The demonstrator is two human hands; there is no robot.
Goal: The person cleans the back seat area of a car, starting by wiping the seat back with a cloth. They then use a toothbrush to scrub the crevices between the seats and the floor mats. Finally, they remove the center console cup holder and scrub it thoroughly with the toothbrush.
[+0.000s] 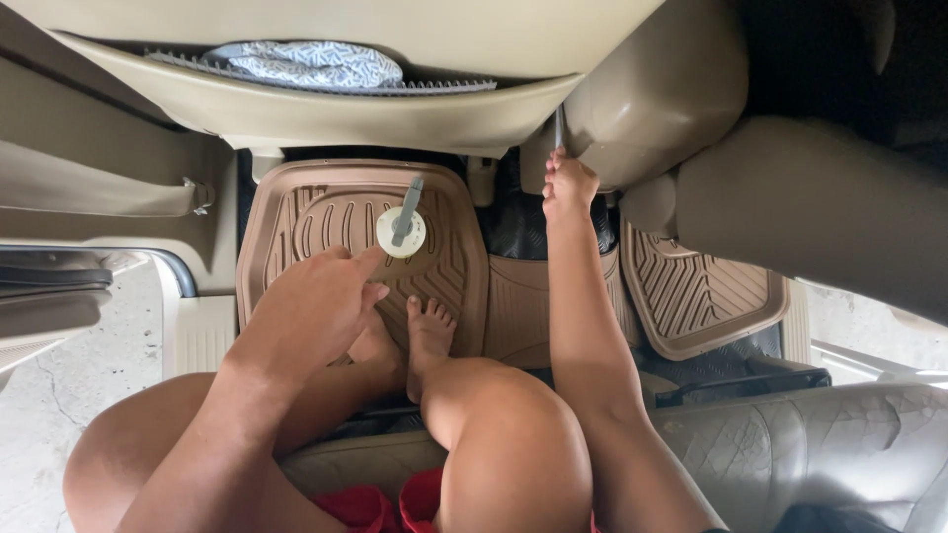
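Below the seat back, left hand (321,301) pinches a round white tape roll (401,233) over the tan ribbed rubber mat (286,212), right hand (569,185) grips a thin grey rod (559,126); roll could slip from the light fingertip hold.

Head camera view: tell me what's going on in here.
A person sits on the rear seat of a car, bare feet on the tan ribbed rubber floor mat. The left hand holds up a small round white roll with a grey strip between its fingertips, above the mat. The right hand reaches forward and pinches a thin grey strip against the beige front seat side. A patterned cloth sits in the seatback pocket.
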